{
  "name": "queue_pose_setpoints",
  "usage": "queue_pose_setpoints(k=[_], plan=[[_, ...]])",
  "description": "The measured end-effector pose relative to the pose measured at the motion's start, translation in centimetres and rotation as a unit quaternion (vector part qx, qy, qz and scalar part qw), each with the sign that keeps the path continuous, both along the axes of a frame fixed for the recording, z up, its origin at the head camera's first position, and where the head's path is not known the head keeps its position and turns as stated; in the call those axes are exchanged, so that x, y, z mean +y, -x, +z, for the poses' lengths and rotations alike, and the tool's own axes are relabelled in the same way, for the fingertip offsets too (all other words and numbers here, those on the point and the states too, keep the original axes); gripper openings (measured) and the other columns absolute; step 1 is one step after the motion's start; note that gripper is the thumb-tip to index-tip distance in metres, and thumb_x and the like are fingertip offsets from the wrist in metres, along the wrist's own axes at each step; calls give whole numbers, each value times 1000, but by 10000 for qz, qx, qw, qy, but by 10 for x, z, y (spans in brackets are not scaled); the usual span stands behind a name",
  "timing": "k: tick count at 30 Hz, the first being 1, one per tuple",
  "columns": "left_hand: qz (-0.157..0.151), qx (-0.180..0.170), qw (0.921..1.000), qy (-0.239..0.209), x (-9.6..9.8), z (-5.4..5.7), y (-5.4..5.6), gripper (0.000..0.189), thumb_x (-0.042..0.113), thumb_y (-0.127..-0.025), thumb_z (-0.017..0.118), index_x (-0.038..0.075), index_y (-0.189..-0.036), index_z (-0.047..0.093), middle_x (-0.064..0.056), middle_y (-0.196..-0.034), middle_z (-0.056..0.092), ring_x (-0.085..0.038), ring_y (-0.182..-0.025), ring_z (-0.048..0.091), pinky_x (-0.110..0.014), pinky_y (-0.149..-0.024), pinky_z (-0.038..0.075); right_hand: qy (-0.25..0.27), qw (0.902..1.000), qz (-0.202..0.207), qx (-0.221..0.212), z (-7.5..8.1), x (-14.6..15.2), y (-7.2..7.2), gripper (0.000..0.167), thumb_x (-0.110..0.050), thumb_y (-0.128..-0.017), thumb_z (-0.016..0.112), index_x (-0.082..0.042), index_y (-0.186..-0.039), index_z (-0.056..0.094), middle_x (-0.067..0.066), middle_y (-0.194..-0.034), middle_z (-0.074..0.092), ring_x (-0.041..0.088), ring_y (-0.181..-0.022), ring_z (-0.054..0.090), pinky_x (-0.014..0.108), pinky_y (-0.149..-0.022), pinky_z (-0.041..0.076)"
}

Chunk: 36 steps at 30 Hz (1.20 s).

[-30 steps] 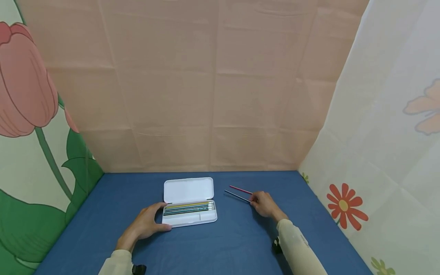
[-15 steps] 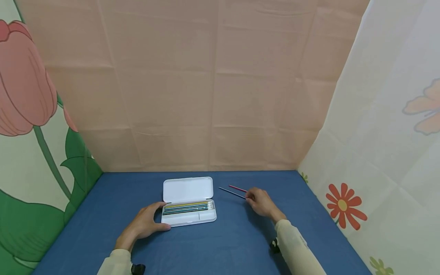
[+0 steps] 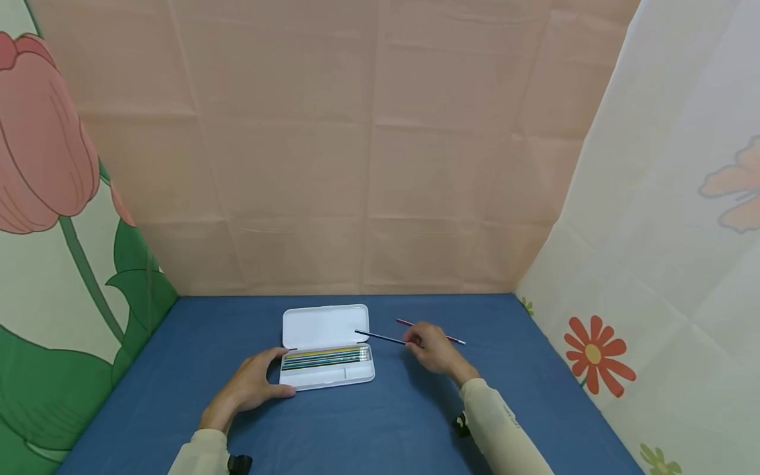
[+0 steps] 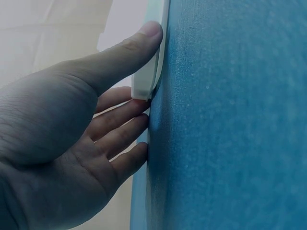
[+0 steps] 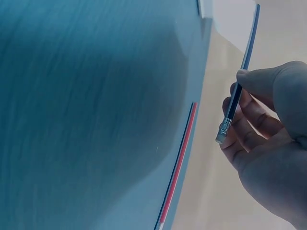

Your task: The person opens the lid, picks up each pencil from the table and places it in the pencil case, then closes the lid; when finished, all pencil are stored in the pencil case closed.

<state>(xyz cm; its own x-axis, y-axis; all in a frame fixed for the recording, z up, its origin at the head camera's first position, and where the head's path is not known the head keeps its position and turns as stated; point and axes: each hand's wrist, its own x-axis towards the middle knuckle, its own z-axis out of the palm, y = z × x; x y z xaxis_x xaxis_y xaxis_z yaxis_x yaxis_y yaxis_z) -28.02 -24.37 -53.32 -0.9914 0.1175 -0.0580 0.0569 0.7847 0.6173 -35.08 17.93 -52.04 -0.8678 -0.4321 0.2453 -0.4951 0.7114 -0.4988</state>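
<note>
A white pencil case (image 3: 311, 378) stands with its lid (image 3: 325, 326) raised, and several yellow and green pencils (image 3: 323, 358) lie in its back compartment. My left hand (image 3: 252, 382) holds the case's left end, thumb at the front corner and index finger at the back corner. In the left wrist view the thumb (image 4: 139, 45) presses along the case's side. Between thumb and fingers my right hand (image 3: 432, 349) pinches a dark blue pencil (image 5: 247, 57), its eraser end toward the palm. The pencil's far end overlaps the lid's right edge in the head view.
A red pencil (image 5: 180, 165) lies on the blue tablecloth (image 3: 356, 435), just behind the right hand. A beige cloth (image 3: 368, 145) hangs along the table's back edge. Flower-printed cloths (image 3: 659, 264) close off both sides.
My right hand has moved left with the blue pencil, toward the case, uncovering more of the red pencil. The left hand and the case have stayed in place.
</note>
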Motion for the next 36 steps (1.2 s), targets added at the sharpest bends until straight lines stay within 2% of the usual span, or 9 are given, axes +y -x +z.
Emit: queue_pose_setpoints(k=[9, 17, 22, 27, 36], plan=[[-17, -17, 10000, -42, -1, -1, 1, 100, 40, -81, 104, 3, -161, 57, -31, -170, 52, -58, -159, 47, -79, -127, 41, -14, 9997, 260, 2, 0, -25, 2, 9, -4, -107, 74, -4, -111, 82, 4, -103, 76, 12, -92, 63, 29, -81, 58], [-4, -8, 10000, -40, -2, -4, 2, 100, 41, -81, 104, 2, -161, 57, -31, -169, 53, -58, -158, 48, -79, -127, 41, -143, 9988, 456, 139, 5, -44, 2, 11, -5, -108, 74, -4, -113, 83, 4, -104, 78, 12, -92, 64, 38, -88, 61], [-14, 6, 10000, -45, -1, -2, 1, 100, 40, -81, 104, 2, -161, 57, -31, -169, 53, -57, -158, 48, -78, -128, 41, -93, 9979, 629, 82, 6, -57, 2, 12, -4, -108, 73, -4, -113, 84, 5, -106, 77, 13, -95, 64, 32, -84, 59], [-42, 25, 10000, -30, 1, -2, 1, 98, 39, -82, 104, 2, -160, 58, -30, -169, 54, -56, -158, 49, -77, -127, 41, -95, 9970, 759, 75, 4, -68, 1, 12, -3, -107, 73, -4, -112, 84, 4, -101, 75, 11, -90, 61, 27, -80, 55], [-42, 4, 10000, -21, 3, 1, 2, 99, 39, -82, 103, 2, -161, 56, -31, -169, 53, -57, -158, 48, -78, -127, 42, -134, 9958, 908, 3, 4, -86, 1, 13, -4, -108, 72, -7, -111, 84, 3, -100, 75, 10, -87, 59, 26, -81, 55]])
